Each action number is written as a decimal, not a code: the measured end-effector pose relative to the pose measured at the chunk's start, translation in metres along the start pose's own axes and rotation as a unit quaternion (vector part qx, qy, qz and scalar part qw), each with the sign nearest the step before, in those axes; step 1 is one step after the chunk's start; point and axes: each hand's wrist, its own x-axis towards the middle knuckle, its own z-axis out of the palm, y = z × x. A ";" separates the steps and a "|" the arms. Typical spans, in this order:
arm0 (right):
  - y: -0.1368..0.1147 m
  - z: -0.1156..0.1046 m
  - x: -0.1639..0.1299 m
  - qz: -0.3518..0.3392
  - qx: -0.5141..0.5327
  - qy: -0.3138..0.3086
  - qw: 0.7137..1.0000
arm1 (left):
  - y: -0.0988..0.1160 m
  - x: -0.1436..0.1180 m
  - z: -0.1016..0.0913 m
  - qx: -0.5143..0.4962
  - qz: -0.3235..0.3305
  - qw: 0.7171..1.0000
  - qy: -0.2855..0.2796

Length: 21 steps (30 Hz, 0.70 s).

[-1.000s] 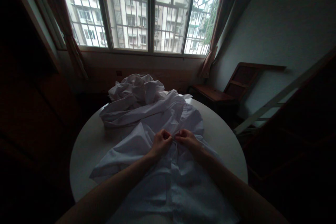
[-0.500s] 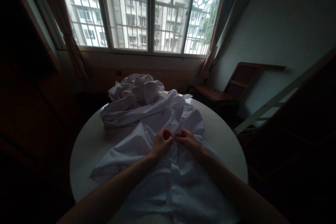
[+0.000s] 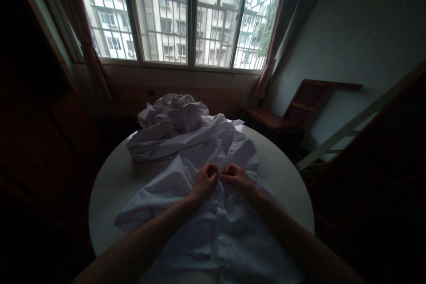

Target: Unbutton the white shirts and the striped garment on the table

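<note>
A white garment with a long front placket, which looks like a shirt or coat [image 3: 196, 230], lies spread over the round white table [image 3: 109, 186], its near end toward me. At its middle seam my left hand [image 3: 205, 180] pinches the cloth with thumb and forefinger. Close beside it, my right hand [image 3: 238, 177] pinches the same seam from the right. The fingertips almost meet. Any button between them is too small and dark to make out.
Behind the garment, more crumpled white cloth [image 3: 173, 113] is heaped on the table's far side. A wooden chair [image 3: 271, 117] stands at the back right, near a pale slanted frame [image 3: 333, 142]. A barred window [image 3: 189, 17] with tied curtains [image 3: 93, 66] is beyond.
Both hands stay at the same spot on the seam, with only slight finger movement. The cloth lies almost as before.
</note>
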 end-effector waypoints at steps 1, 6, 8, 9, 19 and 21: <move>0.001 0.000 0.000 -0.001 -0.003 -0.010 1.000 | 0.000 0.000 0.000 -0.001 0.000 1.000 -0.001; 0.004 0.002 -0.003 -0.022 -0.025 -0.097 0.995 | -0.005 0.000 0.003 0.010 0.014 0.999 -0.048; 0.003 0.003 -0.006 -0.049 -0.050 -0.103 0.992 | -0.006 0.000 0.003 0.039 0.022 0.996 -0.072; 0.001 0.003 -0.006 -0.056 -0.068 -0.097 0.991 | -0.007 -0.001 0.004 0.059 0.026 0.995 -0.078; -0.010 -0.009 -0.003 -0.082 -0.167 0.127 0.974 | 0.004 -0.011 0.004 0.314 0.177 0.920 -0.152; -0.010 -0.011 -0.003 -0.089 -0.194 0.144 0.966 | 0.011 -0.014 0.003 0.352 0.196 0.900 -0.165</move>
